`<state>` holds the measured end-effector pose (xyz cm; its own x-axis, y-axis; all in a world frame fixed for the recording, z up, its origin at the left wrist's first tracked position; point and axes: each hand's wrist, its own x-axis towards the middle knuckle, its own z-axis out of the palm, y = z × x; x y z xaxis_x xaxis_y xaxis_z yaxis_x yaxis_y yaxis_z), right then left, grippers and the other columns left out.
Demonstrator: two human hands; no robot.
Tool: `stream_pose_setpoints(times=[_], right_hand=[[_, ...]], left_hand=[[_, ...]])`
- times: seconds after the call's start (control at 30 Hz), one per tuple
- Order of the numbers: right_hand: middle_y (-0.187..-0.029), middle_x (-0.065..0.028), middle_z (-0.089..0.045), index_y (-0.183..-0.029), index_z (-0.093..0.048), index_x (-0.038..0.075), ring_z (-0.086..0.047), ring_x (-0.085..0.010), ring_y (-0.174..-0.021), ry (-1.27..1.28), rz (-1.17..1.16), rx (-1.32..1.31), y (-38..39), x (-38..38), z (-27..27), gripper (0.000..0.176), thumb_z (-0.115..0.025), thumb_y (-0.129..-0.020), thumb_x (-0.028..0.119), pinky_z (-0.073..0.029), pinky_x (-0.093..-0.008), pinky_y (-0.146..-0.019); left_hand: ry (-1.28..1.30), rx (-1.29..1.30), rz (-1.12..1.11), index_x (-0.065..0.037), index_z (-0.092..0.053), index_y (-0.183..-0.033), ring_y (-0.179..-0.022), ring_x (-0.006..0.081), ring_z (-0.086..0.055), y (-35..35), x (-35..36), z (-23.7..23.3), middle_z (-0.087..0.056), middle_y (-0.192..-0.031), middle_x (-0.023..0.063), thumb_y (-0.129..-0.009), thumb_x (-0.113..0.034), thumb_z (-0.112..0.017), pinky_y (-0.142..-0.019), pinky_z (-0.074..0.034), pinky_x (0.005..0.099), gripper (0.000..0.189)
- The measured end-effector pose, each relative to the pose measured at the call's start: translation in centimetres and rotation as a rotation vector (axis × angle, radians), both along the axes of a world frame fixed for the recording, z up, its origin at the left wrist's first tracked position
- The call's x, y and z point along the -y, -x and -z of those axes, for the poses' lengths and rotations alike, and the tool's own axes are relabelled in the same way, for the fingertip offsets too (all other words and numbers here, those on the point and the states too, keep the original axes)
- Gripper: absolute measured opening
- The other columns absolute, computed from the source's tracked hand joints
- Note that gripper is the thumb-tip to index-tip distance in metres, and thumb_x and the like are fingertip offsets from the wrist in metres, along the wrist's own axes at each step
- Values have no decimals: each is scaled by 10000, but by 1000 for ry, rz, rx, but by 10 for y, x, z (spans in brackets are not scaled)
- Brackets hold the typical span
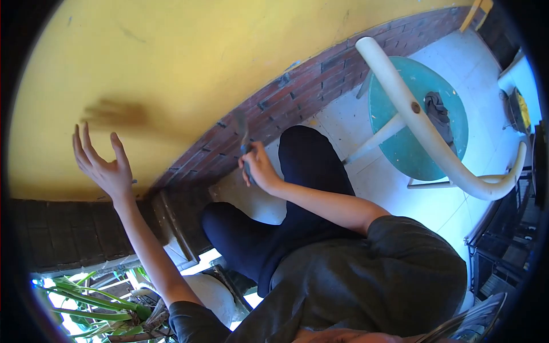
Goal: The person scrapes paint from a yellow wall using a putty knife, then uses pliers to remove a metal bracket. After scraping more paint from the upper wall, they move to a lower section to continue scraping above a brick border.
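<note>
My left hand is raised in front of the yellow wall, fingers spread and nothing in them. Its shadow falls on the wall just above the fingertips. In my right hand is a putty knife, gripped by its dark handle, with the narrow grey blade pointing up. The blade overlaps the red brick band along the lower wall in this view. My fingers wrap the handle and hide part of it.
A round teal table with a grey cloth stands at right, behind a curved white tube frame. Green plants fill the lower left. A dark rack is at far right. My bent knees are between wall and body.
</note>
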<state>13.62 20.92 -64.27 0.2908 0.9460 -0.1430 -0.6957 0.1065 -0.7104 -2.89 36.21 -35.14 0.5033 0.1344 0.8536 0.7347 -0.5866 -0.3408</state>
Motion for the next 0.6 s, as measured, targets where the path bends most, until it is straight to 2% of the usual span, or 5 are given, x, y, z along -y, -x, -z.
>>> stream_pose_setpoints(times=[0.13, 0.23, 0.33, 0.5, 0.6], right_hand=[[-866, -60, -529, -1179, -406, 116, -511, -151, -481, -10, 429, -69, -61, -40, -12, 210, -434, -1098, 307, -402, -316, -390], [-812, -33, -481, -1164, -400, 103, -437, -115, -422, 92, 587, -121, -78, -65, -21, 346, -409, -1116, 446, -343, -290, -351], [-846, -30, -494, -1155, -425, 125, -467, -129, -477, 77, 466, -159, -72, -71, -17, 372, -394, -1112, 493, -365, -298, -388], [-796, -15, -471, -1112, -427, 152, -415, -103, -461, 54, 607, -359, -120, -87, -40, 416, -439, -1078, 567, -317, -277, -377], [-765, 1, -463, -1098, -424, 150, -399, -101, -438, 80, 632, -354, -107, -91, -45, 402, -440, -1083, 552, -289, -275, -366]], left_hand=[[-154, -17, 42, -100, -524, -1491, -1435, 385, -404, -27, -15, -35, -459, -1559, 166, -964, -366, -693, -1148, -337, 544, 614], [-283, -14, 77, -104, -494, -1515, -1448, 418, -373, -41, -55, -36, -404, -1596, 192, -982, -470, -633, -1165, -306, 562, 661], [-402, 7, 95, -83, -463, -1531, -1474, 436, -334, -52, -91, -25, -361, -1618, 219, -1007, -554, -536, -1179, -273, 584, 708], [-388, 13, 84, -73, -447, -1537, -1505, 430, -294, -50, -90, -20, -339, -1633, 220, -1006, -568, -518, -1195, -246, 583, 729], [-373, 9, 84, -71, -456, -1531, -1512, 430, -278, -48, -90, -19, -339, -1632, 217, -1004, -569, -518, -1191, -245, 596, 728]])
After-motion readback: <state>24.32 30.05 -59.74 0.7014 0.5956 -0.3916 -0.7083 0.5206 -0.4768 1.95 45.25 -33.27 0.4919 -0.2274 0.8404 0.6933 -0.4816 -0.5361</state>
